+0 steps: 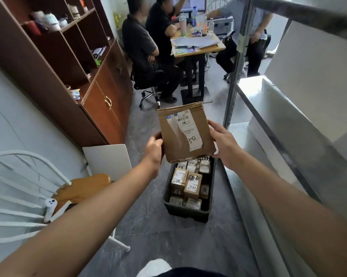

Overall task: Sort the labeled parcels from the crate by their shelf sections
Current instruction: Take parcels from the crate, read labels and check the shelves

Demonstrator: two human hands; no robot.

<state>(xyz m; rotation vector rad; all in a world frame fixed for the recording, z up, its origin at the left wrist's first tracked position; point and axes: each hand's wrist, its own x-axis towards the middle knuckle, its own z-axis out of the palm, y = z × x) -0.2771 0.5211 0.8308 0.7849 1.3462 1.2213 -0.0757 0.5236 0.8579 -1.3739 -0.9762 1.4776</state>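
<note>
I hold a flat brown cardboard parcel [185, 132] upright in front of me, above the crate. Its white shipping label faces me, with a handwritten number near the bottom. My left hand [154, 148] grips its lower left edge and my right hand [221, 140] grips its right edge. Below it on the grey floor stands a dark plastic crate [185, 213] with several small labelled cardboard parcels [192, 185] inside. The held parcel hides the crate's far end.
A metal shelf rack [254, 108] with white boxes runs along my right. A brown cabinet [100, 100] lines the left wall. A white chair [28, 198] with a wooden seat stands at lower left. Three people sit at a desk [198, 47] ahead.
</note>
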